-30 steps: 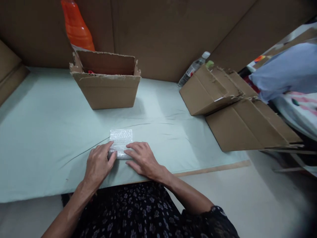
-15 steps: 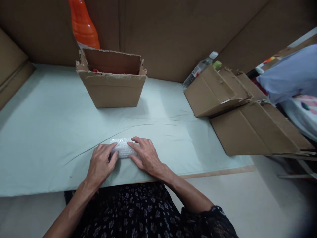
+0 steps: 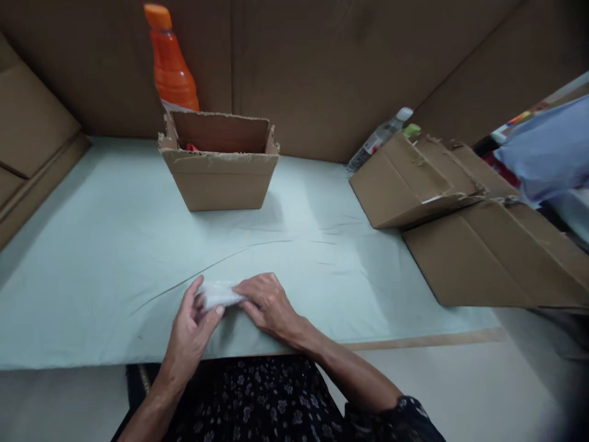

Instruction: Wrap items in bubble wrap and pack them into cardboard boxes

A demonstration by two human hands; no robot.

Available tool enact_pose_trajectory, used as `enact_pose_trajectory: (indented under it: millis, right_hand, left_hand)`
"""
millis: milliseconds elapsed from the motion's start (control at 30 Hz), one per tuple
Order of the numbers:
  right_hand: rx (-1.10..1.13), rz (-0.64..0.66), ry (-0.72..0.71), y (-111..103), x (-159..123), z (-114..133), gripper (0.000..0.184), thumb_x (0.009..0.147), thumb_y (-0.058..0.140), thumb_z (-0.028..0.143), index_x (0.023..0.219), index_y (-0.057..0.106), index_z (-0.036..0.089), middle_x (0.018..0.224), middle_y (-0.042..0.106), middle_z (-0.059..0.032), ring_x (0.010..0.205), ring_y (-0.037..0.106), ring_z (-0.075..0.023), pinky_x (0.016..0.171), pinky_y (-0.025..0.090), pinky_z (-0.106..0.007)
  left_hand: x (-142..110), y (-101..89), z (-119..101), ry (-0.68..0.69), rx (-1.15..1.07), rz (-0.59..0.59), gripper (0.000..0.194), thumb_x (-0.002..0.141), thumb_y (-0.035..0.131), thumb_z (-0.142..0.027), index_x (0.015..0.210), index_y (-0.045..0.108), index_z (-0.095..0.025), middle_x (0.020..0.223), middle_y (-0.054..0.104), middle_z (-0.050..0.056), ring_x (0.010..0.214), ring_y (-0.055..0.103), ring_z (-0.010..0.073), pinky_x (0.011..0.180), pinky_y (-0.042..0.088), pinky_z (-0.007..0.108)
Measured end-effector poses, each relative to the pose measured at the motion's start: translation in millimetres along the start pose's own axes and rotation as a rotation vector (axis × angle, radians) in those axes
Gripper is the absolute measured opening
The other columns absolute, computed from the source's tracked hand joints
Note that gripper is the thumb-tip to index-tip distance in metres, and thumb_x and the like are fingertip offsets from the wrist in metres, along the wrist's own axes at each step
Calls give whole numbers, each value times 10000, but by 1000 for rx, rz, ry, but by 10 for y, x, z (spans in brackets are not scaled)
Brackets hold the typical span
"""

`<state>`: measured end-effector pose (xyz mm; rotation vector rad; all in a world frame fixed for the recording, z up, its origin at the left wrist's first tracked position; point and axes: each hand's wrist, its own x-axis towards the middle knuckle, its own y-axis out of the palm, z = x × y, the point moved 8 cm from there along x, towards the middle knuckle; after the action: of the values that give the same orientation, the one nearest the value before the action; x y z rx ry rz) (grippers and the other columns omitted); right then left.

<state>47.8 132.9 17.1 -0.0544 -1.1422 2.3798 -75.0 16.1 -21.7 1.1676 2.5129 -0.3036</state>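
A small roll of bubble wrap (image 3: 218,294) is between my two hands, just above or on the pale green tablecloth (image 3: 115,245) near the front edge. My left hand (image 3: 191,322) curls round its left end, thumb on the near side and fingers on the far side. My right hand (image 3: 267,304) pinches the right end between thumb and fingers. The wrap is slightly blurred, and whatever may lie inside it cannot be made out.
An open cardboard box (image 3: 225,181) with something red inside stands ahead. Behind it is an orange bottle (image 3: 175,73). To the right are two more cardboard boxes (image 3: 400,178) and a clear plastic bottle (image 3: 380,141). Cardboard walls (image 3: 313,80) border the back.
The flat bubble wrap has been rolled toward me into a narrow bundle. Both hands have closed on its ends, and the left hand has turned more upright.
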Motion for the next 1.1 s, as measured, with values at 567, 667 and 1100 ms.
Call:
enact_pose_trajectory:
  millis: [567,667,1100]
  right_hand:
    - [272,249,159,-425,138,-340,149,856,759,326,987,760,255,914,781,-3,838,694,-196,862,488,-329]
    - [218,164,216,-652,199,-435,131,833,750,272,963,754,257,905,766,-18,849,669,-207,779,496,-315]
    - [-18,-360,-171,-2176,829,-63,87,895,675,172,958,710,221,936,759,-25,877,701,-171,789,527,-298]
  left_hand:
    - [277,313,-575,469,439,210,507,878,647,-440,1346,620,-247,1199,728,103,1031,706,259,938,565,390]
    - [370,195,-1316,846,585,-10,465,899,650,-354,1353,596,-267,1272,688,95,1117,674,270,998,541,431]
    - [925,245,-2182,1583,837,-478,242,763,674,-42,937,640,-206,880,727,64,959,703,278,1049,462,515]
